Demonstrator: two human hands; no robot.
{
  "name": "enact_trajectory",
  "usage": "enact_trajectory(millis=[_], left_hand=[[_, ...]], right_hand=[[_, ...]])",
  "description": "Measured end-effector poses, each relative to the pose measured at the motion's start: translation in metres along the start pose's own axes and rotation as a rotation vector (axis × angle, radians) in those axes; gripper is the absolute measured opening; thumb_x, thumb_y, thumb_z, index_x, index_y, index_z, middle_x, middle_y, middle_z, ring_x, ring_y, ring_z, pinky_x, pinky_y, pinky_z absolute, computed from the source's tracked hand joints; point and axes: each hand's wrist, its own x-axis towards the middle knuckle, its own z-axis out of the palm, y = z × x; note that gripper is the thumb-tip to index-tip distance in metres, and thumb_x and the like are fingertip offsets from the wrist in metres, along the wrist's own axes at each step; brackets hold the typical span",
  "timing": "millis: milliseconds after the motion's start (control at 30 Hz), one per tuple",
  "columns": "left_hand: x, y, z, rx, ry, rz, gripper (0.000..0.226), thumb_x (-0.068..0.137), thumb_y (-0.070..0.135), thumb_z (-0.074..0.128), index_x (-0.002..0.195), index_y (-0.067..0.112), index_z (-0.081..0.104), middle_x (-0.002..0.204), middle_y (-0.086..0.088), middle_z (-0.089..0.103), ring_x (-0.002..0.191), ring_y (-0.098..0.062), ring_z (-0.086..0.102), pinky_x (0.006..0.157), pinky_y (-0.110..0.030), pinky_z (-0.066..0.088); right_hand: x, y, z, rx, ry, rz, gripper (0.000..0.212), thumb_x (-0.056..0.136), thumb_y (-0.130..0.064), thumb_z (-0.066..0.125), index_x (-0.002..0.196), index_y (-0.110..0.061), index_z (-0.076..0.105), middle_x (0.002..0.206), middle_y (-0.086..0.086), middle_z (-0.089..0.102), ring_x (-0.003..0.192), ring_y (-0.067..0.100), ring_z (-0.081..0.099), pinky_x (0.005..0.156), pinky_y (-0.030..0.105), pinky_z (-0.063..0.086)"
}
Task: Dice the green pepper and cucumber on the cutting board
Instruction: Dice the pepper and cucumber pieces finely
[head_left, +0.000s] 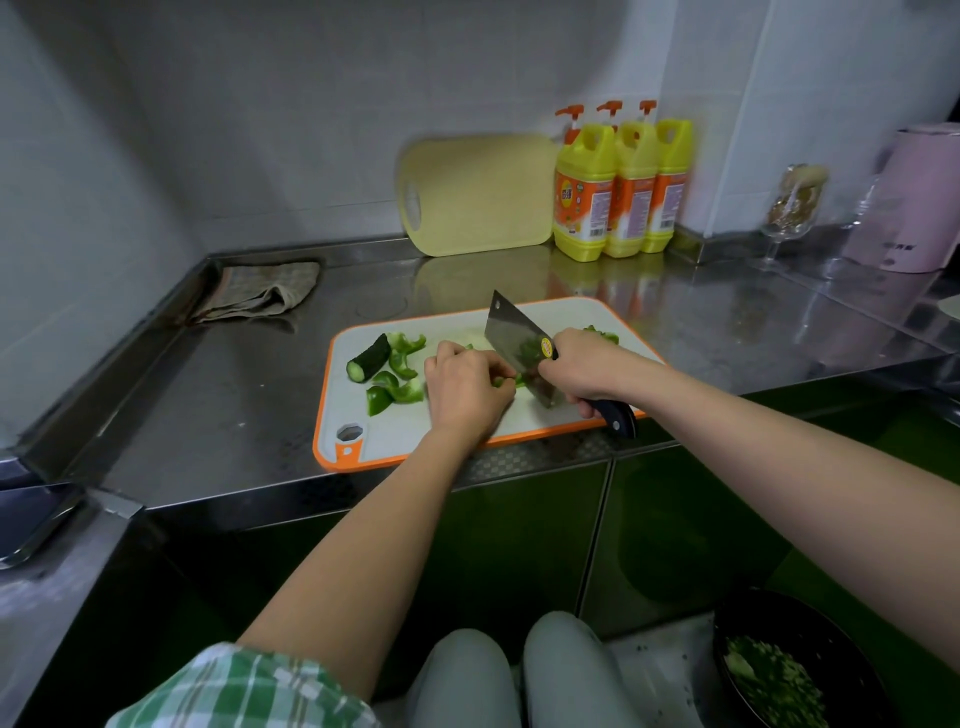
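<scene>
Pepper piece (503, 383) pinched in left hand (465, 387) grip on cutting board (405, 436); right hand (582, 371) grip wrapped round cleaver (511, 332).

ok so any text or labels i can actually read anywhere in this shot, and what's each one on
No text here can be read.
On the front detergent bottle: an orange label with two large characters and fine print, too blurred to read.
On the cleaver: a round yellow sticker near the handle, too small to read.
On the pink appliance: a dark marking low on its front, blurred.

Pepper chunks (397, 376), cucumber stub (369, 358) on board (395, 441)
</scene>
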Motion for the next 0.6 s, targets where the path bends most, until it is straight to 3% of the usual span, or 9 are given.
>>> enact_trajectory(millis=[200,433,600], left_hand=[[0.002,-0.003,0.002,-0.001,0.017,0.02,0.012,0.081,0.036,0.065,0.09,0.037,0.074,0.086,0.006,0.064,0.102,-0.021,0.041,0.08,-0.032,0.028],[0.003,-0.003,0.003,-0.01,0.028,-0.001,0.009,0.081,0.034,0.066,0.086,0.036,0.072,0.088,0.005,0.059,0.104,-0.021,0.041,0.076,-0.029,0.021],[0.001,-0.002,0.0,-0.015,0.024,0.012,0.009,0.082,0.032,0.065,0.087,0.033,0.073,0.081,0.009,0.052,0.105,-0.021,0.041,0.076,-0.029,0.022]], right_hand=[[0.008,-0.002,0.004,0.026,0.061,0.027,0.013,0.093,-0.006,0.037,0.094,0.0,0.048,0.073,0.021,0.06,0.043,0.026,0.056,0.038,0.021,0.04],[-0.001,-0.001,-0.011,0.094,0.039,-0.014,0.013,0.09,-0.007,0.038,0.082,-0.004,0.048,0.069,0.019,0.059,0.042,0.024,0.053,0.04,0.022,0.04],[-0.004,-0.003,-0.004,0.016,-0.028,-0.002,0.021,0.092,-0.006,0.038,0.074,-0.003,0.048,0.059,0.011,0.055,0.036,0.018,0.052,0.033,0.015,0.036]])
